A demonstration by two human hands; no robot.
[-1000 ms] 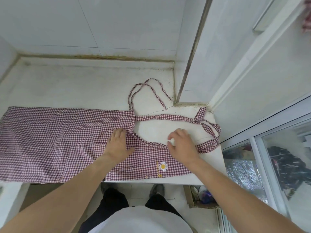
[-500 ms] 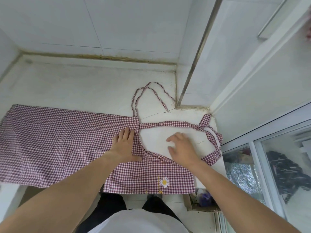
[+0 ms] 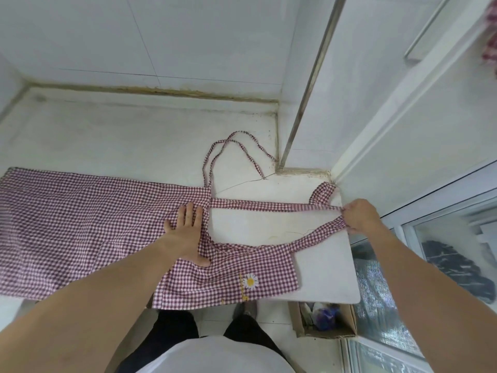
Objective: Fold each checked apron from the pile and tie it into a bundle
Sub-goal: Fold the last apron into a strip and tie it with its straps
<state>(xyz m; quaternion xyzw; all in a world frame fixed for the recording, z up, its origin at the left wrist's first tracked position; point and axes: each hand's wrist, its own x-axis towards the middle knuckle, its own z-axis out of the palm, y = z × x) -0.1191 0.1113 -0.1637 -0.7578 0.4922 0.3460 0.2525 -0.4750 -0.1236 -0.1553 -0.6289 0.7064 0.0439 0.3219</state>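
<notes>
A red-and-white checked apron lies spread along the white counter, its bib with a daisy patch at the near edge. My left hand presses flat on the cloth where the bib meets the skirt, fingers straight. At the counter's right end my right hand grips the neck strap, which is pulled taut into a long loop. Thin waist ties curl loose behind.
A tiled wall and a metal post close off the back right corner. A sliding glass door frame runs along the right. Under the counter's right end stands an open cardboard box on the floor.
My right hand moved from the middle of the loop to the counter's right end, took hold of the neck strap and pulled it straight. My left hand stayed pressed on the cloth.
</notes>
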